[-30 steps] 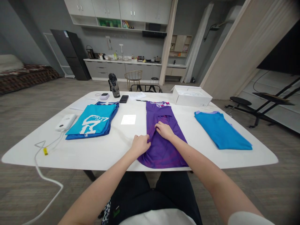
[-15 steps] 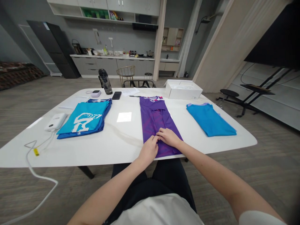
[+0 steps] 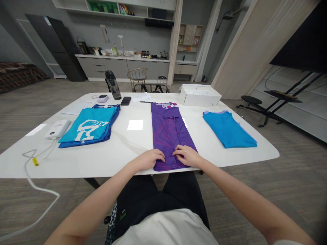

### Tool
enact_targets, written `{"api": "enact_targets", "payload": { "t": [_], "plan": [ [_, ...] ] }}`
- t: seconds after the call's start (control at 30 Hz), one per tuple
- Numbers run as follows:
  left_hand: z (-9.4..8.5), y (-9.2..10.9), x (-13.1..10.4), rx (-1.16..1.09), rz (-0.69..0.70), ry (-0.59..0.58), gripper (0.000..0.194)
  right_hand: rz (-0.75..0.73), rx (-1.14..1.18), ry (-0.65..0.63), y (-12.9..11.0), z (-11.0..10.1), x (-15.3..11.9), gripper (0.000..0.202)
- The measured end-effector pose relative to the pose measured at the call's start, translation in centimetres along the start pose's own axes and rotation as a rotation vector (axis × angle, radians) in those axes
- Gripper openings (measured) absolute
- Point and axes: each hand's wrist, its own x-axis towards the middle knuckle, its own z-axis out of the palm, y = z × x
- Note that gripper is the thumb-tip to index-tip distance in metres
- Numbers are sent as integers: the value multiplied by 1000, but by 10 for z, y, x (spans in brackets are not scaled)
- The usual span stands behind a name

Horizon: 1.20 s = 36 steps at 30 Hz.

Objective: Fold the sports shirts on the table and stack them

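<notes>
1. The purple shirt (image 3: 166, 124) lay in a long folded strip on the white table (image 3: 133, 146), its collar end pointing away from the person and its hem near the table's front edge.
2. The left hand (image 3: 151, 159) rested at the shirt's lower left side, fingers bent onto the cloth; I couldn't tell whether they pinched it.
3. The right hand (image 3: 188, 156) lay loosely open across the lower right part, its fingers parted and touching the fabric.
4. Just beside the collar I saw a pen (image 3: 145, 102), with a white box (image 3: 200, 96) to the right.
5. A folded blue garment (image 3: 228, 131) sat apart on the right.
6. Over on the left were stacked teal and blue clothes (image 3: 89, 126), with a phone (image 3: 126, 100) and a dark bottle (image 3: 112, 85) beyond.
</notes>
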Motion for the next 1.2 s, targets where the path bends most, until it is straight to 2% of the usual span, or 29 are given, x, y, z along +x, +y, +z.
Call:
{"api": "enact_targets", "payload": {
  "t": [0.13, 0.23, 0.3, 0.43, 0.57, 0.7, 0.77, 0.87, 0.97, 1.07, 1.13, 1.2],
  "plan": [
    [-2, -4, -14, -4, -10, -14, 59, 45, 80, 55, 35, -14, -17, 39],
    [-6, -10, -23, -28, -42, 8, 45, 112, 135, 49, 67, -23, -31, 36],
    [-9, -16, -27, -38, -57, 35, 32, 137, 191, 34, 78, -24, -37, 32],
    [-15, -23, -33, 12, -67, 41, 20, 113, 306, 24, 72, -18, -38, 32],
    [-20, -22, -44, 109, -127, 14, 18, 79, 355, -81, 60, -17, -40, 43],
    [-20, -23, -46, 155, -147, 7, 28, 69, 337, -125, 58, -17, -45, 31],
    [-18, -25, -41, 137, -141, -5, 26, 72, 311, -115, 57, -16, -45, 25],
    [-20, -27, -29, 18, -124, -5, 19, 81, 332, -87, 53, -17, -42, 22],
    [-31, -29, -16, -176, -119, 5, 14, 114, 438, -63, 48, -22, -37, 22],
    [-47, -34, -3, -359, -186, 17, 26, 236, 577, -20, 48, -27, -27, 19],
    [-56, -41, 9, -483, -257, 63, 32, 313, 691, 48, 54, -29, -17, 16],
    [-62, -51, 24, -639, -310, 174, 36, 360, 778, 141, 62, -29, -4, 15]
  ]
}}
